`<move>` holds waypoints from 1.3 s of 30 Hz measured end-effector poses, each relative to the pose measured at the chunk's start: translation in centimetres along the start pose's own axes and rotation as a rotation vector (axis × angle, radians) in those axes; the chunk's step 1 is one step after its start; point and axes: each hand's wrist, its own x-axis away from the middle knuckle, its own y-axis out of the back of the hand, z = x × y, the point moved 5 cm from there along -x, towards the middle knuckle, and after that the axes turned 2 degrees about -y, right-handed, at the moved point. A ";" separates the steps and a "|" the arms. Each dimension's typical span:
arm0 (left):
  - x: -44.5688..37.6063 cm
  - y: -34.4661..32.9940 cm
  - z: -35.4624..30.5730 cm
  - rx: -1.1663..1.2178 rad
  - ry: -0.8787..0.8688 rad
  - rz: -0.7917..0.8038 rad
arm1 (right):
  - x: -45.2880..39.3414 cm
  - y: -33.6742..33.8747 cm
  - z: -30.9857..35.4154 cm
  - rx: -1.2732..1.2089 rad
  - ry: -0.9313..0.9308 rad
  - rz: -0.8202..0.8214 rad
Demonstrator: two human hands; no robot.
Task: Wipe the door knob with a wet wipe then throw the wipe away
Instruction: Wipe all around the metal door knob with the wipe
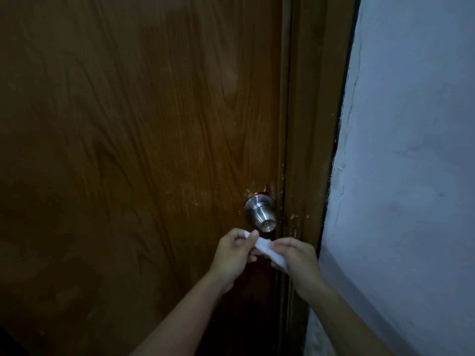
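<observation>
A person's two bare hands hold a white wet wipe stretched between them, just below a round brushed-metal door knob on a dark wood-grain door. The left hand pinches the wipe's upper left end, its fingers curled narrowly around the cloth; the right hand grips the lower right end, fingers folded over it. The wipe runs on a slant, higher at the left, and sits near the knob without touching it. The knob stands at the door's right edge, close beside the brown door frame, with pale scuffs and chipped finish in the wood around it. To the right of the frame rises a rough, pale blue-white wall with a crack running down near its edge. The light is dim, and both forearms reach in from the near, lower side of the scene.
</observation>
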 end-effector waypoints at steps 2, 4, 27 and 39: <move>-0.2 -0.3 0.6 0.132 0.097 0.000 | -0.1 0.3 -0.1 -0.002 -0.043 -0.042; -0.5 -0.4 0.9 0.200 0.214 -0.019 | -0.4 0.2 0.0 -0.041 -0.083 -0.061; -1.4 1.7 -7.6 0.072 -0.153 -0.256 | 1.1 -1.0 5.6 -0.399 0.052 -0.192; -1.2 3.8 -3.9 -0.616 -0.249 -0.332 | 2.4 -4.4 4.3 0.951 1.128 -0.079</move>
